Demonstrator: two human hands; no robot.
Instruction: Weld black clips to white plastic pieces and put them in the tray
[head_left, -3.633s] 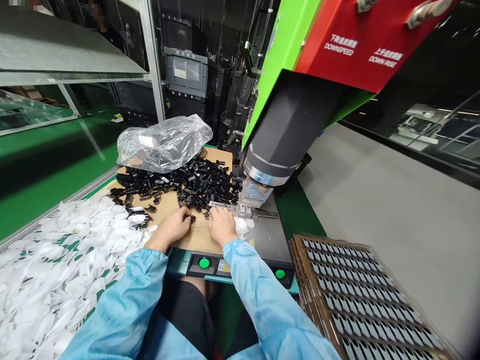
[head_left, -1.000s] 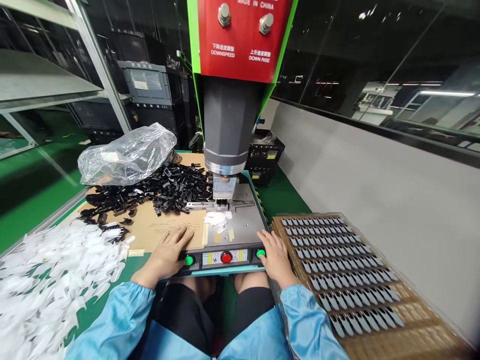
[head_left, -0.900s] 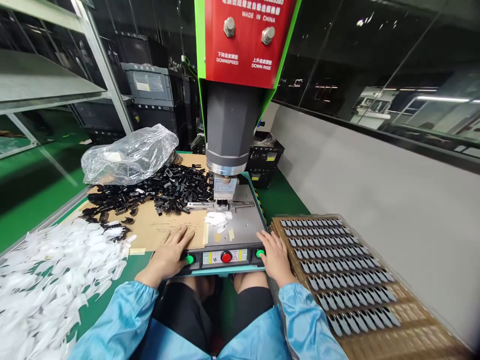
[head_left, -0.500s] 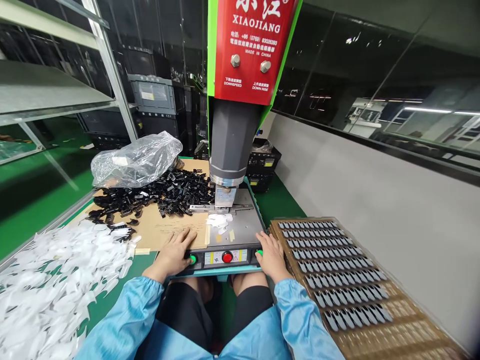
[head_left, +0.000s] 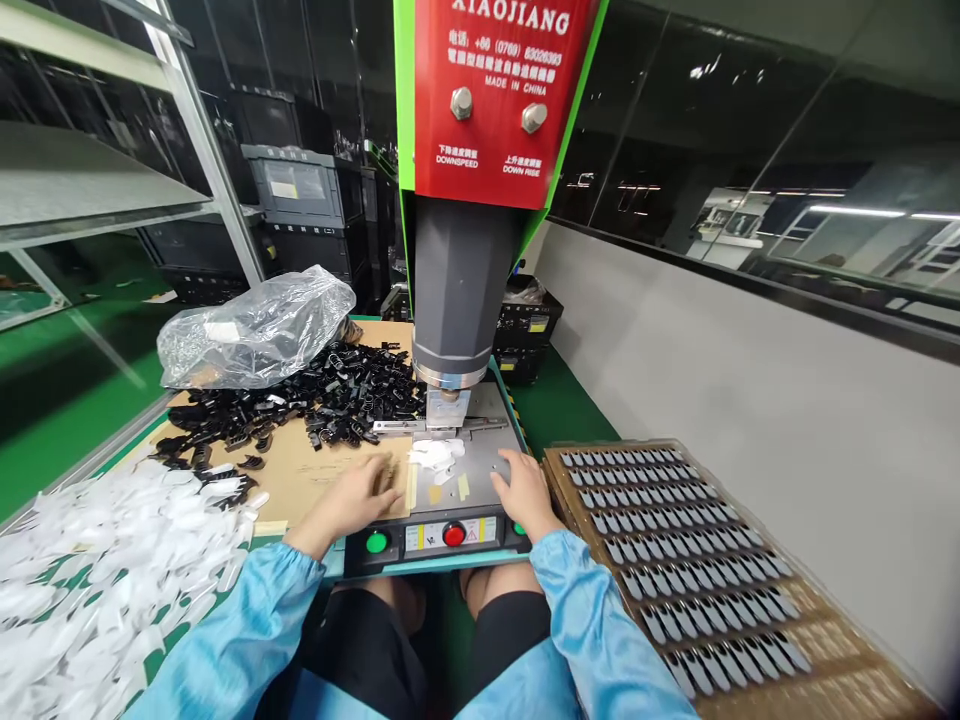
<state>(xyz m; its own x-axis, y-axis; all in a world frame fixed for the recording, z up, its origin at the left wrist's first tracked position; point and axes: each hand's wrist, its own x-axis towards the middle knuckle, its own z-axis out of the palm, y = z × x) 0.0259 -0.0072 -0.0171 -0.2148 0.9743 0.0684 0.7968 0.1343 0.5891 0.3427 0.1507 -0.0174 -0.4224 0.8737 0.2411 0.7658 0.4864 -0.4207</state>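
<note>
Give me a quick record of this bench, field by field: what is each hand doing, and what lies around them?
Left hand: flat on the cardboard sheet, holding nothing
Right hand: on the machine's metal plate, empty
Press head: above the fixture
Buttons: two green, one red
Left side: black parts, white parts, plastic bag
Right side: filled trays

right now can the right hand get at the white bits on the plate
Probably yes: the right hand lies open on the plate, the white bits just beside it, nothing between them.
</note>
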